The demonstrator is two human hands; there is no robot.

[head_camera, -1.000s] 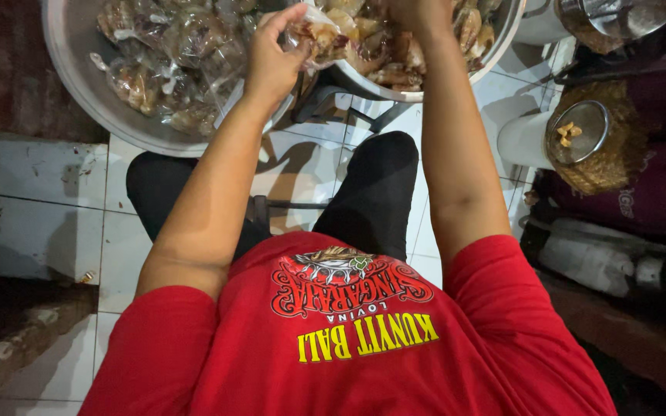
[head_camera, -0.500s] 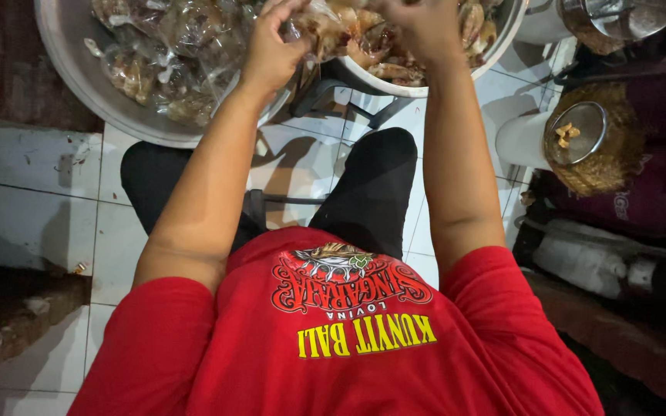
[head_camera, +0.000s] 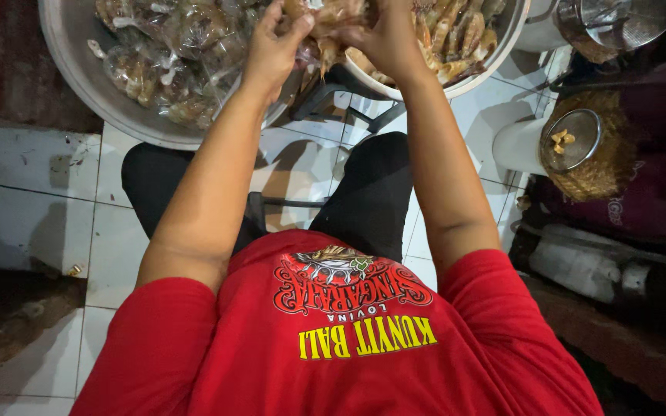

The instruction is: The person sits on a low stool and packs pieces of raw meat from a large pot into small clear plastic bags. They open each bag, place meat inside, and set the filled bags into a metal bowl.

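Head view, one entry.

Hands: your left hand (head_camera: 275, 48) and right hand (head_camera: 385, 37) are meeting at 12 o'clock, both closing on one prawn (head_camera: 331, 17) held between them, over the gap where the two bowls come together. Left fingers are pinching its near end; right fingers are wrapping the other. Whether the shell is coming off cannot be told from here.

Containers:
- Steel basin (head_camera: 79, 73), at 11 o'clock: holding many small clear bags (head_camera: 167, 46) of pale pieces, heaped and filling the part in view.
- White bowl (head_camera: 487, 65), at 1 o'clock: holding loose whole prawns, piled to the rim.
- Woven basket (head_camera: 603, 173) at 3 o'clock, sitting just beside a white tub (head_camera: 518, 146); a small round lid (head_camera: 572, 140) is resting there with a few tan bits on it.
- Metal pot (head_camera: 618, 23), at 2 o'clock: contents hidden.

Progress, as a judgement: a good share is looking done, going by the bagged heap; the white bowl is still showing plenty left.

Floor: white tiles (head_camera: 32, 223) are showing at 9 o'clock, with your knees at centre.
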